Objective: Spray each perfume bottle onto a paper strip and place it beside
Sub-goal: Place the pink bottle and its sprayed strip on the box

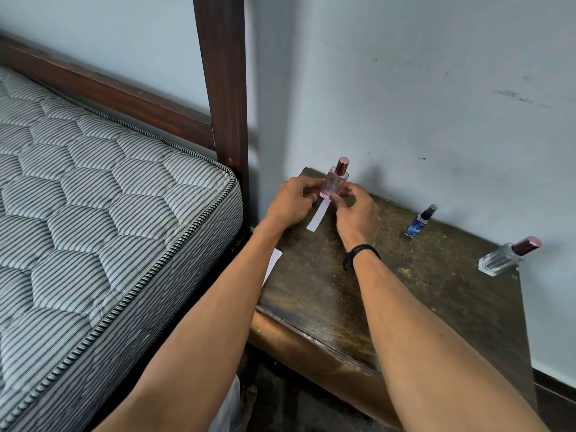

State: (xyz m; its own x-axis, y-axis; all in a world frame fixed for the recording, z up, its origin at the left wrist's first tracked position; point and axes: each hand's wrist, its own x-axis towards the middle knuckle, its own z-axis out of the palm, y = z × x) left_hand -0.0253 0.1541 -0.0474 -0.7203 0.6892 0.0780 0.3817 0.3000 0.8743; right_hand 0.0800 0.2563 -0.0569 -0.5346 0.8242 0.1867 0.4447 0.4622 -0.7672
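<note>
Your forearms are bare, no sleeves; right wrist carries a black band (361, 254), possibly cord or leather, knotted.

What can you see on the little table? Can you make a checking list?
Surface: worn dark wooden table, against the wall.
Job's things: pink bottle upright, capped; paper strip in front of it; blue bottle; clear bottle; more paper at the table's left edge.
Clutter: nothing seen.
Grips: left hand and right hand flank the pink bottle; whether either is holding it is unclear.
Cables: nothing seen.
Surroundings: striped mattress, wooden bedpost, wall.
</note>
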